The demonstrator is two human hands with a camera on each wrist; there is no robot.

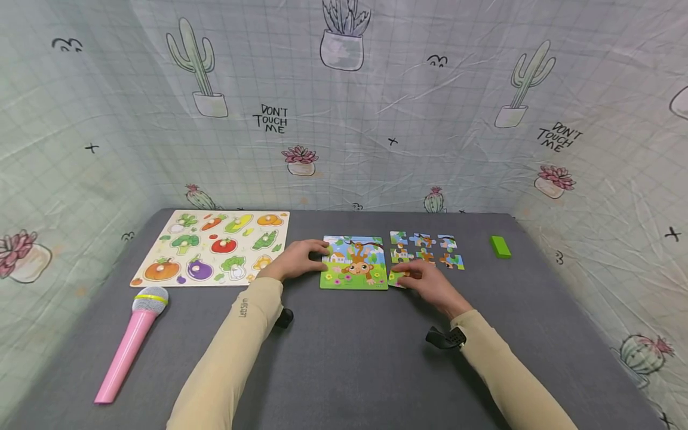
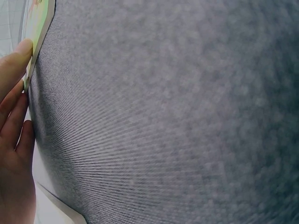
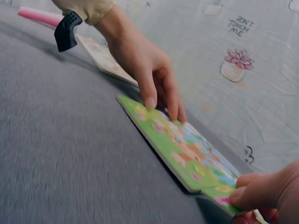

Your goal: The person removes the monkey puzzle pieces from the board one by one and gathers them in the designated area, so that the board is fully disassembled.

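A square monkey jigsaw board (image 1: pixel 353 263) lies on the dark table between the two hands. My left hand (image 1: pixel 298 259) rests at its left edge, the thumb (image 3: pixel 150 101) on the rim and the other fingers relaxed near the far corner. At the board's near right corner, my right hand (image 1: pixel 427 284) pinches a green jigsaw piece (image 3: pixel 219 197), thumb on top and fingers below. This piece, with a pink flower on it, is right at the board's edge and a little tilted. Several loose jigsaw pieces (image 1: pixel 424 240) lie in two rows behind the right hand.
To the left is a pale vegetable puzzle board (image 1: pixel 204 243), with a pink toy microphone (image 1: pixel 128 352) in front of it. A green block (image 1: pixel 500 247) lies at the far right. A printed cloth (image 1: pixel 344 137) hangs behind the table.
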